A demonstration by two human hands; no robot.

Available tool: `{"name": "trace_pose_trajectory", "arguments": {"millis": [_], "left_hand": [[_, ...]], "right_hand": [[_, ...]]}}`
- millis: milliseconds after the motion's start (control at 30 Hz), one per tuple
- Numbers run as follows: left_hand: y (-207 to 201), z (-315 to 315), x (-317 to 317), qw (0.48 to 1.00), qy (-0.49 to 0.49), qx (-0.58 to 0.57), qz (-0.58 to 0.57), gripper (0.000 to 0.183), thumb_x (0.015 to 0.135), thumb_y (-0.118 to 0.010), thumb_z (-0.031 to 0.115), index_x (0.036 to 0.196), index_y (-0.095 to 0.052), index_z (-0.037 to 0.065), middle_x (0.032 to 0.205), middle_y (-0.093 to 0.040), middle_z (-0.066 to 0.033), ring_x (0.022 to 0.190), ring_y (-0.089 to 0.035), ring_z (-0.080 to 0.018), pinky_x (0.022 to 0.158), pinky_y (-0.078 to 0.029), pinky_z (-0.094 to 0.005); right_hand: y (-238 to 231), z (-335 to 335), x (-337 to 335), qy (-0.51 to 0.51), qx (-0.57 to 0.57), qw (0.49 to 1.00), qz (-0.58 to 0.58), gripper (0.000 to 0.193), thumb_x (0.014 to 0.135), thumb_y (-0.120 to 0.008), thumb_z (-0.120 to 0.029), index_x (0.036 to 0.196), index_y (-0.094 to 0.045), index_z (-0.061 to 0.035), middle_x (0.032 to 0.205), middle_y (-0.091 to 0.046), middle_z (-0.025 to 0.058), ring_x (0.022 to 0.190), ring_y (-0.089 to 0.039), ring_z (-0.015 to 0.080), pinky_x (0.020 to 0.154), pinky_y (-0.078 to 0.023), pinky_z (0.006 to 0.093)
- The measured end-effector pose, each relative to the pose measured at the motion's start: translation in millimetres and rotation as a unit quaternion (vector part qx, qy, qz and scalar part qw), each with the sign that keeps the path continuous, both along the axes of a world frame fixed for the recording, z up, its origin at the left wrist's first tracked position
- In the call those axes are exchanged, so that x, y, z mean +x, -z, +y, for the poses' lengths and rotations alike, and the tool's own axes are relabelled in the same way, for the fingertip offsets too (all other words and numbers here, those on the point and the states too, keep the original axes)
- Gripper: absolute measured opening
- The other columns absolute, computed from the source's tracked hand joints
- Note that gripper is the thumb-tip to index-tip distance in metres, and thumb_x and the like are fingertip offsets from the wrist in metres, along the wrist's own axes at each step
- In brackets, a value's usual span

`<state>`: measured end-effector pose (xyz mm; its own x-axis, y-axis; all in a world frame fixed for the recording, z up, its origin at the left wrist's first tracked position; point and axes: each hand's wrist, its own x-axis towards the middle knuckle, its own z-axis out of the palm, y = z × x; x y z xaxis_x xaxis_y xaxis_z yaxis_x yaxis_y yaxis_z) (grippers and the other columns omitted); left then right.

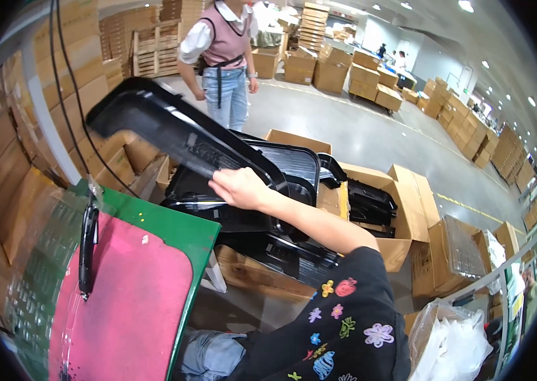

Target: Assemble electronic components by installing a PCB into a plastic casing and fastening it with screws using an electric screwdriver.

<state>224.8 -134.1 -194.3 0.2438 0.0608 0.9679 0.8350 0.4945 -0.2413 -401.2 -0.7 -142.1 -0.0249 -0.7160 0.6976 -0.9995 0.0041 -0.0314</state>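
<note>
Black plastic made up the long panel (pixel 173 130) that the person's right hand (pixel 240 187) gripped near its lower end, fingers curled over the edge. The panel's long axis ran from that hand up and to the left, its far end raised well above the stack below. Only this one hand showed; it came across from the lower right on a bare forearm, out of a black sleeve (pixel 344 311) with coloured flower patches. The left hand was out of sight, so its state could not be told.

Directly under the hand, an open cardboard box (pixel 402 190) held more black plastic parts (pixel 294 168), stacked and nested, some spilling toward the right flap. To the left lay a green table (pixel 186 232) with a pink mat (pixel 129 298) and a black strap (pixel 87 244) at its edge. Another person (pixel 221 60) stood beyond the box on the grey floor (pixel 357 130), among pallets of brown cartons (pixel 370 79).
</note>
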Motion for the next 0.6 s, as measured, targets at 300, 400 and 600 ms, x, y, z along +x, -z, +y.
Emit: {"name": "trace_pose_trajectory", "arguments": {"millis": [300,400,600], "left_hand": [[-36,122,-37,0.584,-0.525,0.541,-0.302,0.020,0.092,-0.053,0.012,0.110,-0.053,0.004,0.071,-0.048,-0.0058,0.063,-0.044,-0.0147,0.057,-0.037,-0.0275],[-45,135,-1,0.494,-0.507,0.478,-0.521,0.013,0.094,-0.051,0.009,0.095,-0.063,0.003,0.068,-0.050,-0.0032,0.057,-0.040,-0.0127,0.053,-0.034,-0.0276],[-19,160,36,0.455,-0.560,0.509,-0.470,0.019,0.094,-0.060,0.016,0.094,-0.063,-0.003,0.083,-0.063,-0.0105,0.073,-0.054,-0.0194,0.069,-0.047,-0.0331]], "right_hand": [[-18,-1,133,-0.362,0.170,0.884,0.241,0.013,0.078,-0.057,-0.018,0.080,-0.046,-0.0118,0.072,-0.048,0.0018,0.060,-0.058,0.0180,0.038,-0.046,0.0320],[-11,-22,173,-0.427,0.192,0.851,0.238,0.011,0.078,-0.057,-0.019,0.079,-0.050,-0.0117,0.071,-0.049,0.0012,0.060,-0.059,0.0174,0.040,-0.047,0.0328],[-58,-70,252,-0.481,0.308,0.813,0.115,0.035,0.090,-0.060,-0.040,0.078,-0.054,-0.0077,0.067,-0.057,0.0078,0.061,-0.064,0.0275,0.049,-0.049,0.0401]]}}
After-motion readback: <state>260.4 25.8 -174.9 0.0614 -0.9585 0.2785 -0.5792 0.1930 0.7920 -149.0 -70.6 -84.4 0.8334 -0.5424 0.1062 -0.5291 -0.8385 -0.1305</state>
